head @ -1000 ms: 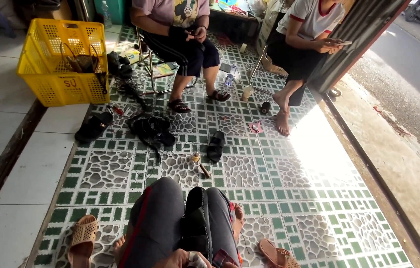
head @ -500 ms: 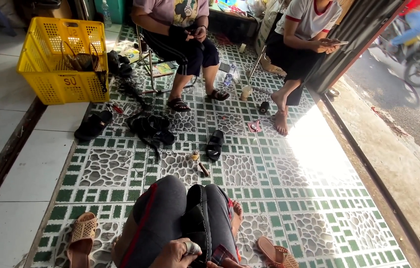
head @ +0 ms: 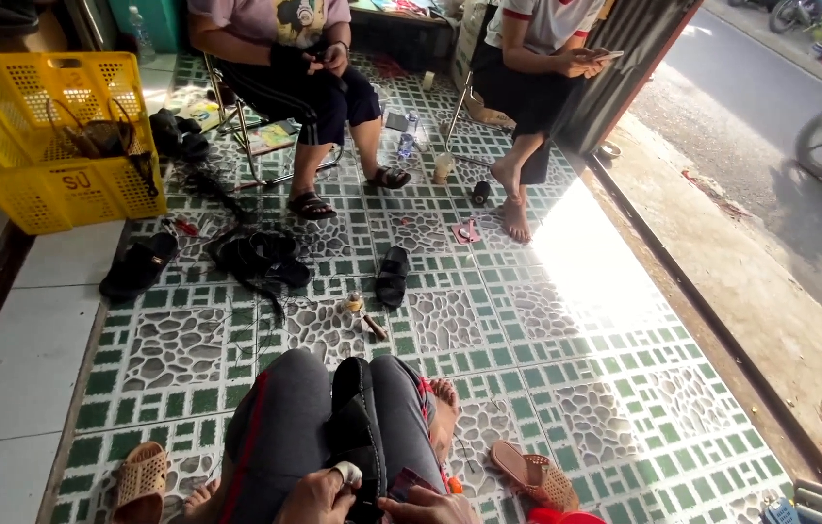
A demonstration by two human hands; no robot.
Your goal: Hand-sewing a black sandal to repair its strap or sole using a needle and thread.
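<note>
Head view: looking down at a black sandal (head: 355, 417) lying on the lap, between the knees. Left hand (head: 319, 495) closed on its near end. Right hand (head: 427, 507) just beside it, grip hard to tell. Tan sandals (head: 534, 474) on the green tiled floor (head: 566, 369).

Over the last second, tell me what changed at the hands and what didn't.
Both hands have come up into view at the bottom edge: the left hand, thumb wrapped in white, and the right hand now press on the black shoe held between the knees. The shoe stayed clamped there; the yellow crate, the tan sandals and the two seated people kept their places.
</note>
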